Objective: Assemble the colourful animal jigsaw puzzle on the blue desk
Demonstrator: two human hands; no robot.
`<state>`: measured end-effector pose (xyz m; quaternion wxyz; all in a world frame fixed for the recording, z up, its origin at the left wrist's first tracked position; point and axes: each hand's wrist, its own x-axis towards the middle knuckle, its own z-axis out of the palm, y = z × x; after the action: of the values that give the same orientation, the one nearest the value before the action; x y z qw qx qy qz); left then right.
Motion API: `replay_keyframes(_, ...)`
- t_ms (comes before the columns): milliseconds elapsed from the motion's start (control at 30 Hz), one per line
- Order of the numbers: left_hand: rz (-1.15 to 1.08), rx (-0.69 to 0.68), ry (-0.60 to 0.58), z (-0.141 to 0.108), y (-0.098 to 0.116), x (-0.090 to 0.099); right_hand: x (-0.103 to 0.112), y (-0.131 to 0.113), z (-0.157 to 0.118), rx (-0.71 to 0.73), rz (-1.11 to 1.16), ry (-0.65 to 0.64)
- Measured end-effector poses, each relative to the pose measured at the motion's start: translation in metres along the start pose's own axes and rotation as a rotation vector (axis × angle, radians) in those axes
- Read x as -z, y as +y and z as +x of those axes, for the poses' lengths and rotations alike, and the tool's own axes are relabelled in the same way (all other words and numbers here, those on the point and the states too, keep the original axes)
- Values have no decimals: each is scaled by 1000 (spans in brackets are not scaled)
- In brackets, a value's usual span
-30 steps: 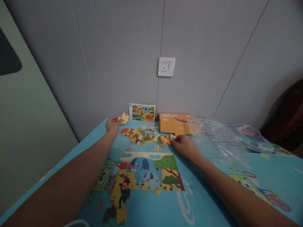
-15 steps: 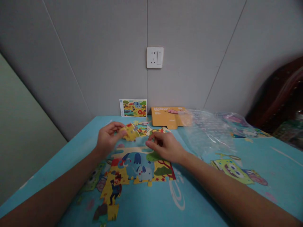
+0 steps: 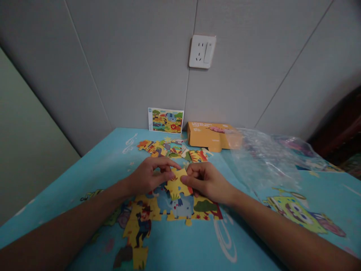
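A yellow puzzle piece (image 3: 177, 183) with a bit of red at one corner is held up between my two hands. My left hand (image 3: 150, 175) pinches its left edge with thumb and finger. On its right side, my right hand (image 3: 207, 180) grips it between thumb and curled fingers. Beneath lies the partly joined puzzle (image 3: 180, 208), showing blue elephants, a green tree and, lower left, a figure in a hat. Part of the elephants is hidden behind the hands and piece. Several loose puzzle pieces (image 3: 158, 147) lie in a heap beyond my hands.
A picture card (image 3: 166, 120) of the whole scene leans on the wall. Beside it lies an orange box (image 3: 208, 136), with clear plastic bags (image 3: 262, 158) to its right. A blue cartoon-print cloth (image 3: 254, 233) covers the table. A socket (image 3: 202, 52) is on the wall.
The yellow piece has moved right and nearer, from my left hand alone to between both hands. My right hand has closed on it. The view has shifted slightly.
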<state>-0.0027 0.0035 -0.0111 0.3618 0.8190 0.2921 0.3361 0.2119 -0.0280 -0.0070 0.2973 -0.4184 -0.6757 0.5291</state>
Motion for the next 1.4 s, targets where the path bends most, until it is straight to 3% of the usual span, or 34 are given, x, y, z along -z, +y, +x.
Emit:
replay_keyframes(200,73,-58,-48,-2,2,-2,2,-2,-3,50,-76,-80)
replay_keyframes(400,12,-142,-90,-1,-3,0,19,-5,-7,-127,-231,-364)
replay_keyframes(633,179,-232,-163,-1,-10,-1,26,-12,-10,-278,-273,-567)
replay_keyframes(900,205,-241,-224,-1,-10,1,33,-17,-15,-308,-270,-877)
replay_keyframes(1133,177,-188,-224,-1,-6,2,32,-19,-15,-373,-273,-932)
replay_keyframes(1200,83,-84,-215,0,-9,2,32,-18,-14,-373,-293,-894)
replay_keyframes(1267,-116,79,-131,3,-17,5,31,-18,-14,-373,-308,-838)
replay_keyframes(1400,-760,317,133,13,-34,17,21,-21,-15,-365,-317,-741)
